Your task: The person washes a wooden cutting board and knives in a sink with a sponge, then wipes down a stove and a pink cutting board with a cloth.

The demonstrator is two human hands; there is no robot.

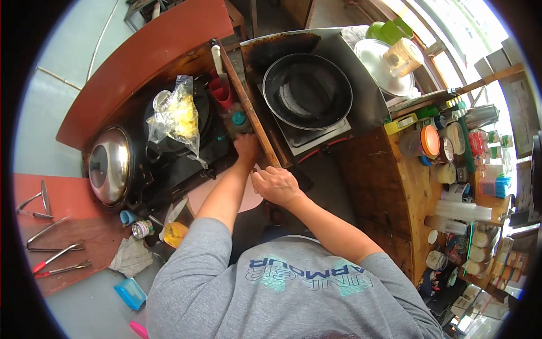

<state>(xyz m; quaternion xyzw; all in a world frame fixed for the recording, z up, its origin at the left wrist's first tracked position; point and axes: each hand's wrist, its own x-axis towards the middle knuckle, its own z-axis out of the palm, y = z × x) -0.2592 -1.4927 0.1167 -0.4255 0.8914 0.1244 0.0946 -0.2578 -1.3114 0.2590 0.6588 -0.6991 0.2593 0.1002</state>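
Nearest, below the grey shirt, the right hand [276,185] rests knuckles-up over a pale pink round plate [199,198], fingers curled loosely at its upper edge; whether they pinch the rim or only steady it cannot be told from here. Just beyond, the left hand [247,146] reaches forward to the foot of the wooden divider rail [248,110], fingers bent down beside a small teal-capped bottle [239,118]; its hold is hidden too. The plate sits low between the two arms, close to the body and handy to both cooking stations. Left of the rail, a clear bag of yellow food [178,113] lies on a dark pan, apparently parked off the counter. A steel-lidded pot [110,165] stands beside it. Farther right, the empty black wok [307,90] sits on its burner.
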